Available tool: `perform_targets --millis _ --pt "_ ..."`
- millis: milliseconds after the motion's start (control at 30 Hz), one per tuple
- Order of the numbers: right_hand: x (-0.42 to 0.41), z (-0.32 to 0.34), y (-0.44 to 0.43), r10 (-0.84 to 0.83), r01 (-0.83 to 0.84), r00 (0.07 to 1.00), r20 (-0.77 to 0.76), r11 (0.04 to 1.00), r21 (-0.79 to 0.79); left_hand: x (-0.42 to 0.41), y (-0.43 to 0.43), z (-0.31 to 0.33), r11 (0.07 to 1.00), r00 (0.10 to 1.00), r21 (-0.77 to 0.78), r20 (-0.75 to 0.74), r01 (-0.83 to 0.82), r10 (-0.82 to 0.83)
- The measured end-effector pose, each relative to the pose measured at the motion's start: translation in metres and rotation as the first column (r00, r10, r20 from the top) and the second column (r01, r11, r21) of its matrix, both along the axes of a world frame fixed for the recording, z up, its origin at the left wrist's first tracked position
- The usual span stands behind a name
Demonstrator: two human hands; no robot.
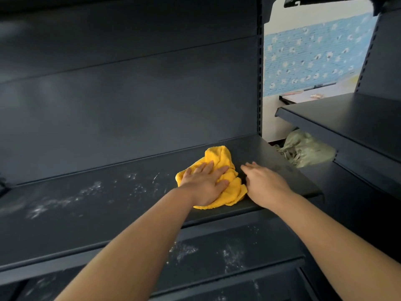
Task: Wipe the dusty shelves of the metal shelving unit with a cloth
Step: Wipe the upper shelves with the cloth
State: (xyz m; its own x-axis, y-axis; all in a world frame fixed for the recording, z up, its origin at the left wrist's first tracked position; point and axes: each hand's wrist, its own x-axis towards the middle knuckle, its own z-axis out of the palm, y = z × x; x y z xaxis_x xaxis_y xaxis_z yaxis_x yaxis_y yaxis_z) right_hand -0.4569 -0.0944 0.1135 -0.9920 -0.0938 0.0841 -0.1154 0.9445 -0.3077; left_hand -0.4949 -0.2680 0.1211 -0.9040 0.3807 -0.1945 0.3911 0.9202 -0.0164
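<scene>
Cloth point(219, 157) sits bunched near the right end of the shelf point(108, 203), pressed under your flat left hand point(204, 185); your right hand point(264, 183) lies flat beside it. Press evenly and sweep left through the white dust point(65, 200), overlapping strokes.

the left hand point(204, 184) lay flat, fingers spread, on a crumpled yellow cloth point(219, 157) on the dark metal shelf point(108, 213). at the cloth's 3 o'clock, just beside it, the right hand point(264, 183) rested flat on the shelf. white dust point(65, 198) streaked the shelf at the cloth's 9 o'clock.
</scene>
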Motion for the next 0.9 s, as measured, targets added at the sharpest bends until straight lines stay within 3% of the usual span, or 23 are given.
perform_targets --millis 200,633,900 --pt "-0.003 -0.005 -0.007 -0.023 0.023 1.0 0.012 1.0 0.02 0.019 -0.024 -0.002 0.999 0.999 -0.013 -0.023 -0.041 0.041" --pt "-0.005 -0.001 -0.024 -0.03 0.031 0.998 -0.05 0.999 0.024 -0.034 -0.006 -0.006 0.985 0.985 0.051 -0.049 -0.163 0.165" --pt "-0.014 0.001 -0.078 0.014 -0.011 0.996 -0.085 1.0 0.028 -0.048 -0.072 -0.01 0.96 0.959 0.073 -0.064 -0.27 0.274"
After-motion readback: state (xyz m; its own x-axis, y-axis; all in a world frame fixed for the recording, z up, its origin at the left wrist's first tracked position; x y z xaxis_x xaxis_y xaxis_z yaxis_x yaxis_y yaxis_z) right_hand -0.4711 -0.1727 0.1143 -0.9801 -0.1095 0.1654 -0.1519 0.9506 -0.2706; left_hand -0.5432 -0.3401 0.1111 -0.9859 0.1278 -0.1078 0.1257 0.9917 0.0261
